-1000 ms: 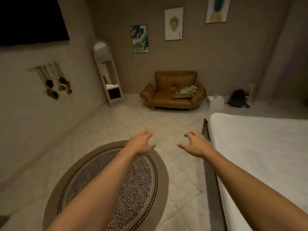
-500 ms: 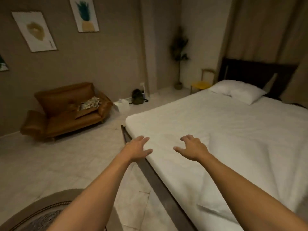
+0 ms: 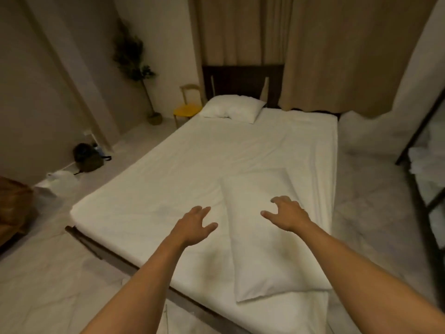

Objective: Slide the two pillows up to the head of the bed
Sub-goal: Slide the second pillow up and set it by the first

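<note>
1. Hands first: the left hand and the right hand both reached out over the foot of the bed, fingers spread and loose, gripping nothing.
2. Flat white rectangular pillow lay lengthwise at the foot end of the white-sheeted bed, nearer its right side, one short end close to the mattress edge (so it had the whole length of the bed to travel).
3. The right hand hovered over the pillow's upper half and the left hand just beside its left edge, over bare sheet; I judged this a reach to take the pillow by both sides before sliding it.
4. Plump white pillow at the head sat against the dark wooden headboard, on the left side, so it already seemed to be in place, or nearly.
5. Whether either palm touched fabric could not be told from this angle.
6. The beige curtain hid the right part of the headboard, and both forearms ran out of the frame at the bottom.
7. White-on-white in dim light made the near pillow's far edge hard to separate from folds in the sheet.
</note>
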`<state>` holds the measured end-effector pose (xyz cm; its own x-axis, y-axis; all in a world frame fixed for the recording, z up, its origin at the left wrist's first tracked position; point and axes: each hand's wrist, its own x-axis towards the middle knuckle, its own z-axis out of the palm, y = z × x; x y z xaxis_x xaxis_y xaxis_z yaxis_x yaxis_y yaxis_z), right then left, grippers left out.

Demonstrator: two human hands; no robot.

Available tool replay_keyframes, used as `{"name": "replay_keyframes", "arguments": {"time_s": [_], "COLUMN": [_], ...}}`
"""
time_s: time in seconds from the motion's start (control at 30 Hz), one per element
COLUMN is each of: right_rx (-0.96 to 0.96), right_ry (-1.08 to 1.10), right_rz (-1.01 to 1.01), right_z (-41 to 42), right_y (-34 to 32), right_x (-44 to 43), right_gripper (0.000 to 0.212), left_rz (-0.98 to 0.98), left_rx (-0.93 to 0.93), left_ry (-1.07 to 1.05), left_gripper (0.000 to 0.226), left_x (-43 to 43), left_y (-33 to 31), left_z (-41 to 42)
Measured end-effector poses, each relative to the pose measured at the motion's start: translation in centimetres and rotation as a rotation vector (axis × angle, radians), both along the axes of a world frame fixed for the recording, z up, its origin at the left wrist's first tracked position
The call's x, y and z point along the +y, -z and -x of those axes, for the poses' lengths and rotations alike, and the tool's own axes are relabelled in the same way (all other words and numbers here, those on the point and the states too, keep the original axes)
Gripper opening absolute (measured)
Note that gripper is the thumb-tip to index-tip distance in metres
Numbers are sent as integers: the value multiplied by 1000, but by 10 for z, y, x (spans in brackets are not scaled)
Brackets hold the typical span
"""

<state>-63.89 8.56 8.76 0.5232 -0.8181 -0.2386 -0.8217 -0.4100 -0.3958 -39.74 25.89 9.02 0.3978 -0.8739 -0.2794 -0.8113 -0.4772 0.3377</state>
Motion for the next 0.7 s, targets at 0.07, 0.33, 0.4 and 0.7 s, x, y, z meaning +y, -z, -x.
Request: {"name": "replay_keyframes", "arguments": {"time_s": [0.07, 0.33, 0.4, 0.7], "right_rx": [15, 20, 5, -10], "right_ry": [49, 190, 216, 196], "right_rz": [-37, -122, -136, -198], "right_z": [11, 23, 21, 17], "right_y": [14, 78, 99, 209], "right_x": [-19, -88, -108, -185], "right_gripper": [75, 75, 75, 74], "left_rz": [-3, -5, -5, 3], "left_rx": [44, 223, 247, 333], "left_ry": [29, 79, 70, -22], "left_gripper": [75, 73, 73, 73], "left_x": [-27, -125, -146, -200], "left_y": [15, 96, 119, 219], "left_z": [2, -12, -17, -27]}}
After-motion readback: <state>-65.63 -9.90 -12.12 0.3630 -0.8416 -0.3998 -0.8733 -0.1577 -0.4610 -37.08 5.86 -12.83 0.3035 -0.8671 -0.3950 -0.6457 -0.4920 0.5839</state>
